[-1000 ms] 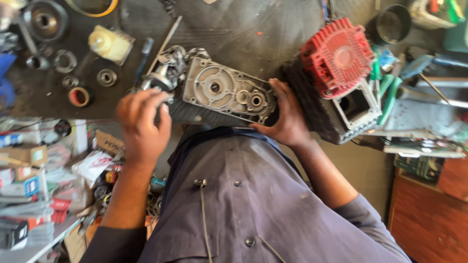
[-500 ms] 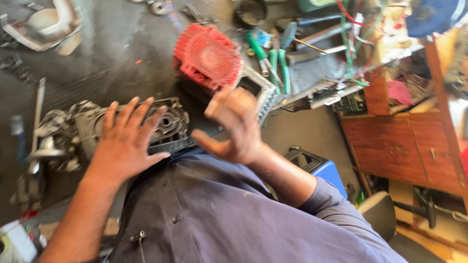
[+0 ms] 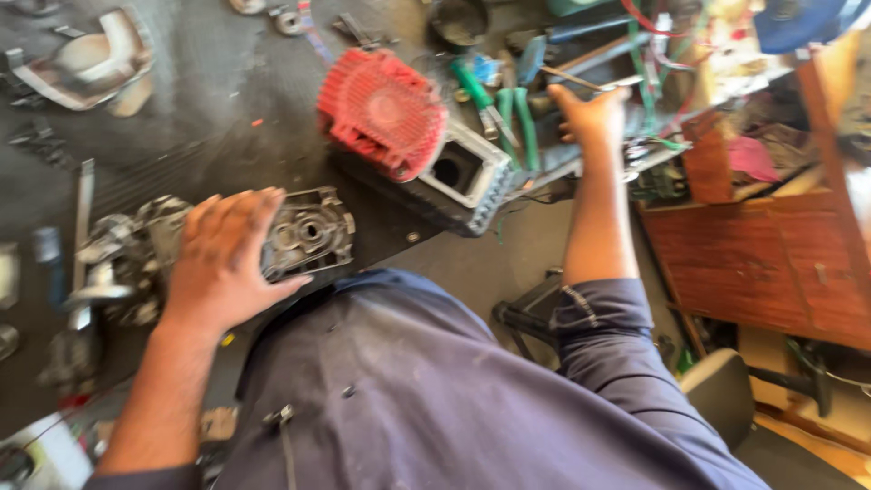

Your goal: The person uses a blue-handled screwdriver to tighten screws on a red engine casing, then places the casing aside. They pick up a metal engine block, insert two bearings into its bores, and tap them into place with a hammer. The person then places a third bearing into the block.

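As before, left hand on gearbox

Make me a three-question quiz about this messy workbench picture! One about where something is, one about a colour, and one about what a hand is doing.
1. Where does the left hand rest?
A. on the grey metal gearbox housing
B. on the chair
C. on the wooden cabinet

2. What colour is the finned cover on the motor?
A. blue
B. red
C. yellow

3. What is the right hand doing?
A. lying flat on the bench
B. tucked in a pocket
C. stretched out to the tools by the green-handled pliers

Answers: 1 A, the palm lies spread on the housing. 2 B, the cover is bright red. 3 C, the arm is stretched out and the fingers are at a thin tool.
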